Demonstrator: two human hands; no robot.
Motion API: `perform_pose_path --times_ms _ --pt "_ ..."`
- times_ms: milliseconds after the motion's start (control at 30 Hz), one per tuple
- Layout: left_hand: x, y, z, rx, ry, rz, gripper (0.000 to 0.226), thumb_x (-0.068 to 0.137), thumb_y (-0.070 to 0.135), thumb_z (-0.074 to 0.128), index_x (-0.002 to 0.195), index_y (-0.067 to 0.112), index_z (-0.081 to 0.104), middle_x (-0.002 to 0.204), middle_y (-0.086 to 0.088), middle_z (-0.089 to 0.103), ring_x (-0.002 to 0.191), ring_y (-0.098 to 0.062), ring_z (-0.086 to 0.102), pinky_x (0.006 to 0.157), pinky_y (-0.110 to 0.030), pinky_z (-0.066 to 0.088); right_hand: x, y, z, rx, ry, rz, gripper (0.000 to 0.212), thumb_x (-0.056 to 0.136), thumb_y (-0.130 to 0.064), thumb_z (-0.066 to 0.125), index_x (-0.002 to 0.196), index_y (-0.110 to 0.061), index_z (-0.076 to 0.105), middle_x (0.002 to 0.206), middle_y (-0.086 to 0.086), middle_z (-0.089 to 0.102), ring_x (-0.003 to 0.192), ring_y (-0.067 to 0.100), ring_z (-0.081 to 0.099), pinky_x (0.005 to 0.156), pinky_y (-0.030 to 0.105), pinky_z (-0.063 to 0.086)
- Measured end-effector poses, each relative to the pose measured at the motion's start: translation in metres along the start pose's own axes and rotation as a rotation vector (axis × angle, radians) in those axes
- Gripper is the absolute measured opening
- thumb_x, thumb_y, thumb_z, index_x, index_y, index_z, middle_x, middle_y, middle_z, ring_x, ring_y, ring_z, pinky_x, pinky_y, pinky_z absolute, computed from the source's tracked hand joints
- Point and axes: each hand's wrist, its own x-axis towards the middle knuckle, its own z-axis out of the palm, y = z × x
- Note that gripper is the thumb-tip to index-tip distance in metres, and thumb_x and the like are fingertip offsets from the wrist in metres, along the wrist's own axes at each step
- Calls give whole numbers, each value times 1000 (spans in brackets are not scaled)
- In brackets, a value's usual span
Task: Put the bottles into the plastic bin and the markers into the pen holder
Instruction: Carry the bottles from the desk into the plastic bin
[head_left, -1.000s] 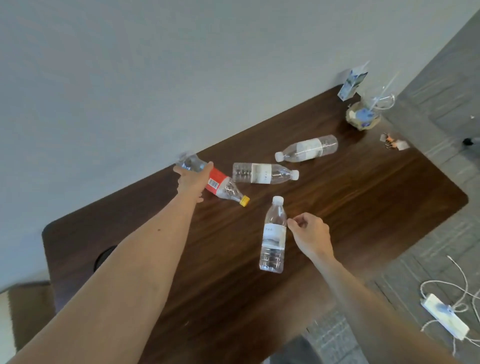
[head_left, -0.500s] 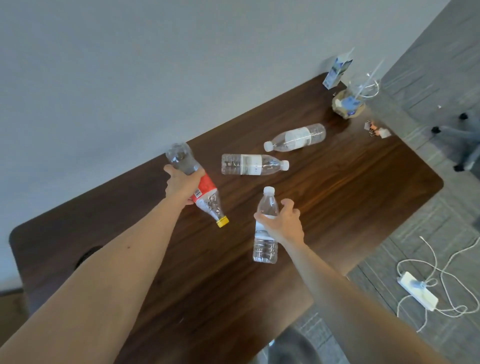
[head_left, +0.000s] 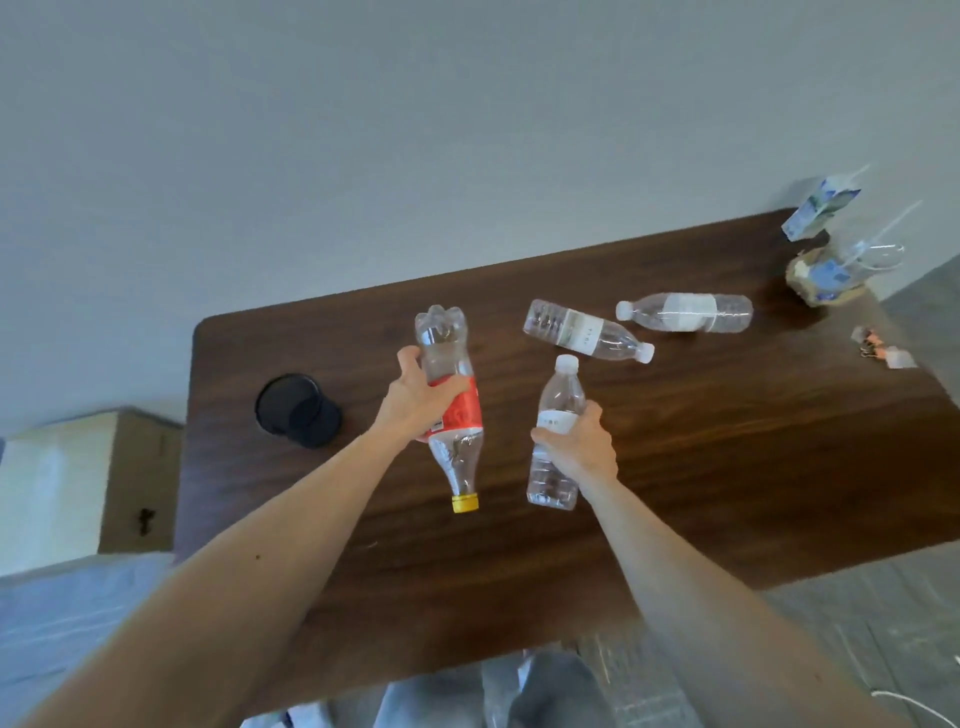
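My left hand (head_left: 415, 400) grips a clear bottle with a red label (head_left: 451, 410) and a yellow cap, cap end pointing toward me, above the dark wooden table (head_left: 727, 467). My right hand (head_left: 579, 449) is closed around a clear water bottle with a white cap (head_left: 558, 410), its cap pointing away. Two more clear water bottles lie on their sides farther back: one (head_left: 584, 331) in the middle, another (head_left: 685, 312) to its right. A black mesh pen holder (head_left: 296, 410) stands at the table's left. No markers or plastic bin are in sight.
A small carton with a straw (head_left: 818, 208) and a clear cup on a woven coaster (head_left: 831, 275) sit at the far right corner. Binder clips (head_left: 880, 351) lie near the right edge. A cardboard box (head_left: 88, 478) stands left of the table. A wall runs behind.
My right hand closed around the white-capped bottle. My left hand lifted the red-labelled bottle and swung its cap toward me. The view turned left, and the pen holder and the box came into sight.
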Motion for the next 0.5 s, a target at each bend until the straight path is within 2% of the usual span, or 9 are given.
perform_pose_path --times_ms 167,400,500 --pt "-59 -18 -30 -89 183 36 70 87 46 68 138 31 21 127 -8 55 104 -30 66 82 -50 61 -25 -34 -8 -9 -102 -198 75 78 -43 74 136 -26 30 117 2 57 91 16 56 76 35 49" --pt "-161 -80 -108 -202 553 -62 70 84 46 70 138 28 28 113 -7 61 97 -27 67 90 -46 57 -101 -93 44 -69 -334 -489 72 79 -44 73 136 -30 31 119 -1 57 97 17 60 84 39 53" --pt "-217 -127 -140 -251 723 -122 69 85 44 71 138 26 30 110 -5 59 95 -26 66 87 -42 56 -153 -113 84 -118 -439 -637 72 78 -46 74 134 -31 32 118 -2 57 97 17 61 87 41 55"
